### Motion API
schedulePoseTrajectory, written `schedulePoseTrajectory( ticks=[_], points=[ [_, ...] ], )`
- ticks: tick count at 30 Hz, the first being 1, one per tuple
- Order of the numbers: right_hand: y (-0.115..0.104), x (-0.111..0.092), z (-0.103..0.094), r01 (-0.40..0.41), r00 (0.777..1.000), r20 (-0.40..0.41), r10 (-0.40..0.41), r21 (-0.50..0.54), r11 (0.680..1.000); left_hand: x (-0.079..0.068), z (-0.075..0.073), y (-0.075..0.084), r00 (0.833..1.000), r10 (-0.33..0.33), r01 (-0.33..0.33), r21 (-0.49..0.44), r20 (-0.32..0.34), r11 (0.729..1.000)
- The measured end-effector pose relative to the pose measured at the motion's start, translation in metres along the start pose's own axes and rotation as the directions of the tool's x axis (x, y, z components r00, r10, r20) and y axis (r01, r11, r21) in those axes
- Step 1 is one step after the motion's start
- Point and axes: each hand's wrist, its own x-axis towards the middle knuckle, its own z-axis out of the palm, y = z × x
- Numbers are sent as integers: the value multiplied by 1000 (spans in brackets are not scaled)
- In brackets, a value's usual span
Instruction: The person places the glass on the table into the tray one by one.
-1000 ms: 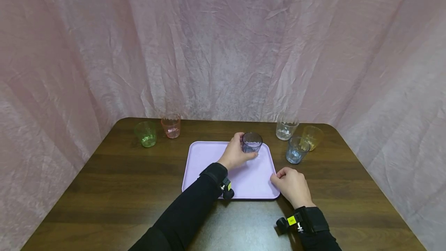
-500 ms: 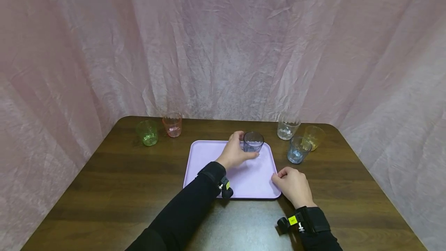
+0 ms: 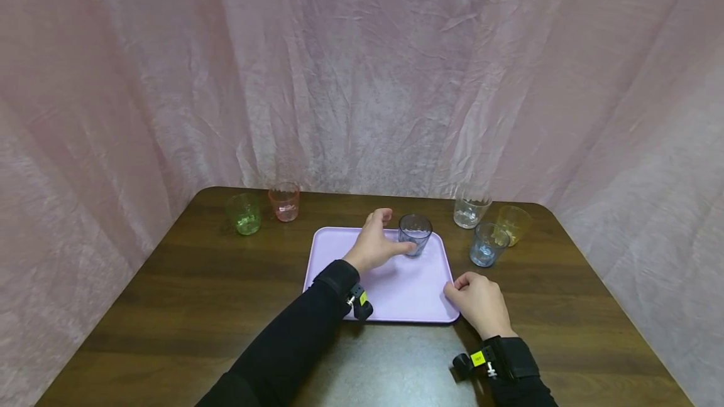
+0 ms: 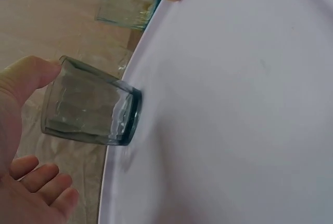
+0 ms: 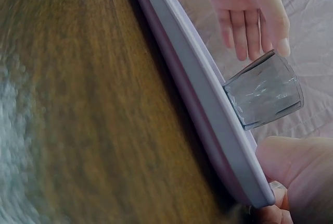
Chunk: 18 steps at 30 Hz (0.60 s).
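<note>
A smoky grey glass tumbler (image 3: pixel 415 236) stands upright on the lilac tray (image 3: pixel 410 297), near its far right corner. Beside it my left hand (image 3: pixel 374 245) has its fingers spread away from the glass. In the left wrist view the thumb (image 4: pixel 39 75) is right at the tumbler's rim, while the other fingers are apart from the wall. My right hand (image 3: pixel 482 305) pinches the tray's right edge near the front corner. From the right wrist camera, the thumb (image 5: pixel 283 156) lies over the rim and the fingers are partly hidden at its outer side.
Right of the tray stand a clear glass (image 3: pixel 471 209), a blue glass (image 3: pixel 486 249) and a yellow glass (image 3: pixel 513 225), close together. A green glass (image 3: pixel 246 215) and a pink glass (image 3: pixel 285 205) are at the table's back left. A pink curtain (image 3: pixel 362 80) hangs behind the wooden table (image 3: pixel 170 306).
My left hand has loosened from the grey tumbler, its fingers moving off to the left while the glass stays on the tray. My right hand keeps its hold on the tray edge.
</note>
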Motion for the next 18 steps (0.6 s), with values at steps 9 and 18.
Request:
schedulePoseTrajectory(
  ticks=[9, 18],
  points=[
    [1, 0, 1, 3, 1000, -10, -3, -12, 1000, -4, -13, 0, 1000, 9, -9, -31, -7, 999],
    [0, 1, 0, -5, 1000, -11, 5, -24, 1000, -7, -24, 2, 1000, 28, -29, -59, -11, 998]
  ],
)
